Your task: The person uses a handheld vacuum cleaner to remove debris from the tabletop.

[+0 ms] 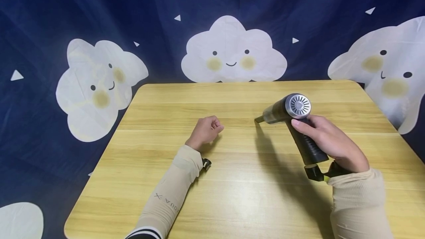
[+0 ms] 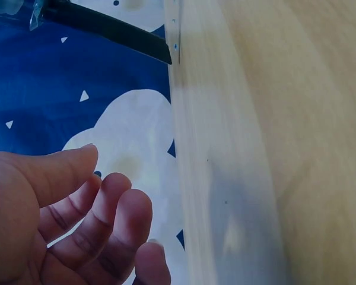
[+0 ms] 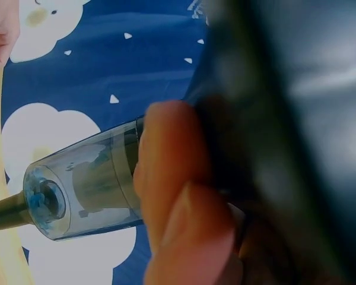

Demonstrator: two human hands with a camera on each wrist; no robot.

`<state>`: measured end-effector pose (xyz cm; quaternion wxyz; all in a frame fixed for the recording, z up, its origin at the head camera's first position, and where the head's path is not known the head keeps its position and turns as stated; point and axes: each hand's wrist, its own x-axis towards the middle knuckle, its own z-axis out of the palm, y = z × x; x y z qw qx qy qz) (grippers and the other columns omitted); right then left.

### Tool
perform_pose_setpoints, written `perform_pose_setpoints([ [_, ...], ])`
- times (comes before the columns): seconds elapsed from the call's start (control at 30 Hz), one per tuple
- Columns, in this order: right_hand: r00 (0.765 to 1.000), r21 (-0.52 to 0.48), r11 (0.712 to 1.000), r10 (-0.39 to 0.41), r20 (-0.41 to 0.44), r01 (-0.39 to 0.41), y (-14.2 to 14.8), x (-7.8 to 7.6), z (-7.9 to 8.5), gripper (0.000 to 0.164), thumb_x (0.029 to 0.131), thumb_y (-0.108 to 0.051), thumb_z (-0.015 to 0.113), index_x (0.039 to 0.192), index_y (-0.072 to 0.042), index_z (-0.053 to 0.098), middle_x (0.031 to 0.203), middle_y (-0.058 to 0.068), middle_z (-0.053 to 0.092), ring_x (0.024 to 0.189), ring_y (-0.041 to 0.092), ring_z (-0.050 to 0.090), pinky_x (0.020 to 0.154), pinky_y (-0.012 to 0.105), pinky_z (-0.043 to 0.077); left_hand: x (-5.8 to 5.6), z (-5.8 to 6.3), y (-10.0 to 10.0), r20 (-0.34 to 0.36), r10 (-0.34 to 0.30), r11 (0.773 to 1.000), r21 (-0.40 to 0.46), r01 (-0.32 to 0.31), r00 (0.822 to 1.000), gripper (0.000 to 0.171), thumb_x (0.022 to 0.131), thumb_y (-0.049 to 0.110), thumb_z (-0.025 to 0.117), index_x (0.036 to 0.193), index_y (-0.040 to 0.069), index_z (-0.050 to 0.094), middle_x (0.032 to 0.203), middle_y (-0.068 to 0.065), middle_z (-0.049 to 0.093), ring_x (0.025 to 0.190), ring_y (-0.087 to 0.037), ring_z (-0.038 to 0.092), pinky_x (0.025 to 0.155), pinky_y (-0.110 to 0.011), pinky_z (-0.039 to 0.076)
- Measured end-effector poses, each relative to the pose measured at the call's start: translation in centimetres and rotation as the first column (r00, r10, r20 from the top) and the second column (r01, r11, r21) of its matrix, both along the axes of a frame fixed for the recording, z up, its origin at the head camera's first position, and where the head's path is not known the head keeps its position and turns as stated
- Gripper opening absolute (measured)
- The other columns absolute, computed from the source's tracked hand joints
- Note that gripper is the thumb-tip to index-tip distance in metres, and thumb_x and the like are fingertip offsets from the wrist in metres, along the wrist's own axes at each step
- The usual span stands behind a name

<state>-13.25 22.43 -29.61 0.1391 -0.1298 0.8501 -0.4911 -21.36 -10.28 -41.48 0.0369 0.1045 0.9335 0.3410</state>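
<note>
My right hand (image 1: 337,143) grips the black handle of a handheld vacuum cleaner (image 1: 303,135), its silver vented end facing me. The narrow nozzle (image 1: 259,119) slants down to the left, its tip at or just above the wooden table; contact is unclear. In the right wrist view, the clear dust cup (image 3: 86,190) shows beyond my curled fingers (image 3: 172,154), and the dark body blurs the right side. My left hand (image 1: 205,131) hovers left of the nozzle, loosely curled and holding nothing. The left wrist view shows its fingers (image 2: 133,214) apart from the nozzle (image 2: 118,32).
The light wooden table (image 1: 232,194) has rounded corners and spreads beneath both arms. Behind it hangs a dark blue curtain (image 1: 159,58) printed with white smiling clouds and small triangles. The vacuum and right arm cast a long shadow (image 1: 282,169) on the tabletop.
</note>
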Motion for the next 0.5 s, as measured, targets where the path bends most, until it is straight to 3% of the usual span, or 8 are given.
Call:
perform_pose_setpoints([
  [0.2,0.998,-0.054,0.998,-0.042,0.041,0.044,0.25,-0.29,-0.25,0.044,0.103,-0.036,0.039,0.111,0.007,0.044,0.078,0.011,0.055,0.061,0.021,0.058,0.054,0.037,0.052,0.07,0.14,0.03,0.002,-0.004,1.000,0.010,0.004,1.000,0.015,0.091,0.024,0.064,0.082,0.012,0.061,0.075,-0.001,0.062,0.064,-0.016,0.056,0.064,-0.031,0.047],
  [0.5,0.996,-0.066,0.994,-0.081,0.031,0.082,0.48,-0.67,-0.60,0.045,0.102,-0.036,0.039,0.112,0.007,0.045,0.078,0.008,0.056,0.062,0.020,0.058,0.056,0.035,0.052,-0.01,0.03,0.03,-0.005,0.002,1.000,0.004,-0.002,1.000,0.016,0.091,0.025,0.064,0.080,0.013,0.060,0.074,-0.001,0.062,0.062,-0.016,0.056,0.063,-0.031,0.047],
])
